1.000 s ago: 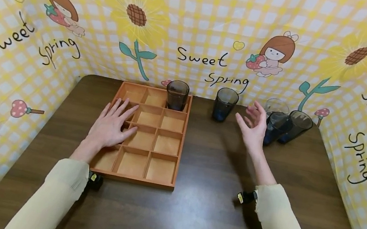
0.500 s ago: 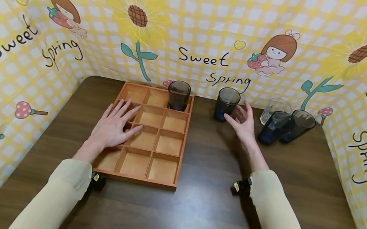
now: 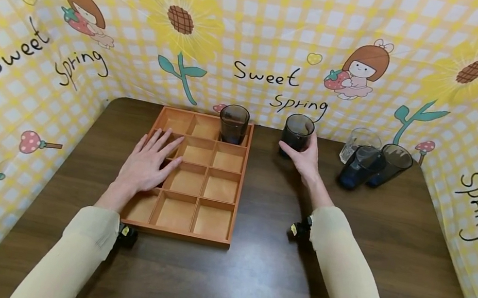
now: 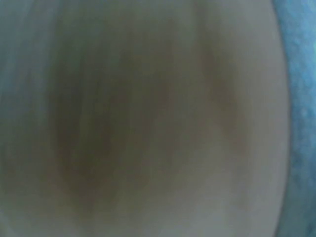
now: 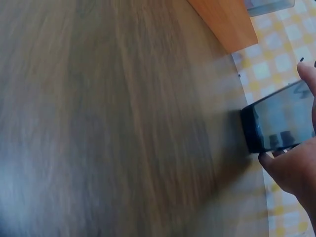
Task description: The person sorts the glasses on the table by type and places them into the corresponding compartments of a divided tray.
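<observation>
A dark tinted glass (image 3: 297,133) stands upright near the table's back edge, and my right hand (image 3: 308,159) curls round it, thumb in front and fingers on its right side. The right wrist view shows that glass (image 5: 281,121) at the right edge, with the hand (image 5: 296,165) on it. My left hand (image 3: 145,163) rests spread, fingers extended, on the left part of the wooden divided tray (image 3: 238,190). Another dark glass (image 3: 233,124) stands in the tray's back right compartment. The left wrist view is too blurred to make anything out.
Two dark glasses (image 3: 360,168) (image 3: 390,166) and a clear glass (image 3: 347,150) stand together at the back right of the brown table (image 3: 256,277). A yellow checked cloth (image 3: 266,33) hangs behind the table and along both sides.
My right hand has moved left from beside the grouped glasses to the lone dark glass and taken hold of it. My left hand has stayed on the tray.
</observation>
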A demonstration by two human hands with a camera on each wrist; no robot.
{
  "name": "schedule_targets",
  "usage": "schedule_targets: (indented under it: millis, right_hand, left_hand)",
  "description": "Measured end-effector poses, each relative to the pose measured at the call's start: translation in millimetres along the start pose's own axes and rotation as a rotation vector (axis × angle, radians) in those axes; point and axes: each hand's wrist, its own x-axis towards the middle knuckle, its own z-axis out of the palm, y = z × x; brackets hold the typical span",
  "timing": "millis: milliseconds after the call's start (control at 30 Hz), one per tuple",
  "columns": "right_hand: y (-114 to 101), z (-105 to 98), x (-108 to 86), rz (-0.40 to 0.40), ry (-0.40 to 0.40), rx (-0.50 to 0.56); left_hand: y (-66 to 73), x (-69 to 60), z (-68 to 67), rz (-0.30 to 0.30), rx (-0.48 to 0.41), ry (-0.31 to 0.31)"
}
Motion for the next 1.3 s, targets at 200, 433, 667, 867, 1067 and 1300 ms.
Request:
schedule_targets:
  millis: [200, 433, 667, 867, 1067, 1300]
  right_hand:
    - [1.1, 2.1, 2.0, 0.0, 0.037, -0.003]
    - [-4.6, -7.5, 2.7, 0.054, 0.008, 0.017]
    - [-8.1, -12.9, 3.5, 0.057, -0.012, 0.019]
    - [-7.8, -16.4, 5.6, 0.069, 0.038, 0.043]
    - [-11.8, -18.5, 1.8, 0.17, 0.009, 0.159]
    - [-19.2, -11.0, -7.2, 0.213, -0.051, 0.175]
  left_hand:
    - [0.3, 0.4, -1.3, -0.012, 0.002, -0.006]
    - [2.5, 3.0, 1.0, -0.007, 0.001, -0.003]
    - [5.3, 4.7, 1.6, -0.008, -0.008, -0.005]
    - [6.5, 7.4, 2.3, -0.005, -0.017, -0.002]
    - [5.3, 7.5, 1.0, -0.007, -0.019, 0.002]
    - [1.4, 1.2, -0.4, -0.011, -0.014, 0.008]
